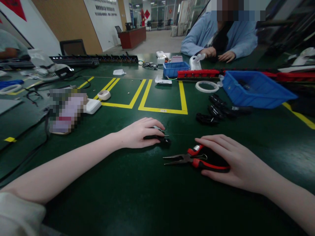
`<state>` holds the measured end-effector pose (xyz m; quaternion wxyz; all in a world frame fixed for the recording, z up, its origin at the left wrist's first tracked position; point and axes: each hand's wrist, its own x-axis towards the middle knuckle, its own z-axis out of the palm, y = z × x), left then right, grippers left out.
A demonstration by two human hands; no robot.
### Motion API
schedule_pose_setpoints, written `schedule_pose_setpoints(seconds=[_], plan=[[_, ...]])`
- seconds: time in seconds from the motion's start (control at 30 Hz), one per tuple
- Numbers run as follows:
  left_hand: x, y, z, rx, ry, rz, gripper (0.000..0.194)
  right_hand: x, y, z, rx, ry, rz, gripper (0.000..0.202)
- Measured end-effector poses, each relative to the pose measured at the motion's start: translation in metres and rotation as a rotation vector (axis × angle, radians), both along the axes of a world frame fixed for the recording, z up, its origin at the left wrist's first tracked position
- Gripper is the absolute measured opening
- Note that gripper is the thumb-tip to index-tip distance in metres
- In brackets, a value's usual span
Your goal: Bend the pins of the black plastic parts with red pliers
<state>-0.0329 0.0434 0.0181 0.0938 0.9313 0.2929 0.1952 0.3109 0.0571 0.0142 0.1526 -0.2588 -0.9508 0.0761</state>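
Observation:
Near the middle of the green table, my left hand (141,133) has its fingers curved round a small black part (154,136) with a thin metal pin, which rests on or just above the surface. To its right, my right hand (230,160) is wrapped round the red and black handles of long-nose pliers (194,159). The pliers' jaws are slightly parted and point left, with nothing between them. Several black parts (215,112) lie beyond my right hand.
Blue bins (258,90) and a white tape roll (207,87) stand at the back right. A phone (67,114), a white case (92,106) and black cables lie left. Across the table, a person in a blue shirt (221,36) rests both hands on the edge.

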Motion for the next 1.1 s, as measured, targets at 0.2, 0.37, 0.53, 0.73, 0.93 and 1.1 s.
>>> schedule_pose_setpoints(seconds=[0.2,0.37,0.53,0.73,0.93,1.1], plan=[[0.0,0.0,0.0,-0.006,0.003,-0.018,0.029,0.003,0.002,-0.006,-0.006,0.01,-0.011,0.07],[0.0,0.0,0.0,-0.004,0.011,-0.028,0.029,0.004,0.002,-0.004,-0.012,0.007,-0.003,0.071],[0.001,-0.001,-0.001,-0.015,-0.003,-0.02,0.03,0.004,0.004,-0.003,-0.137,0.114,-0.078,0.049],[0.0,-0.001,-0.001,-0.016,-0.023,0.018,0.028,-0.007,0.006,0.006,-0.196,0.12,-0.118,0.028],[-0.001,0.0,-0.001,-0.034,-0.035,0.051,0.027,-0.065,0.024,0.021,-0.032,0.001,-0.026,0.024],[-0.003,0.002,-0.001,-0.007,-0.067,0.125,0.031,-0.116,0.048,0.013,0.039,-0.039,-0.038,0.015]])
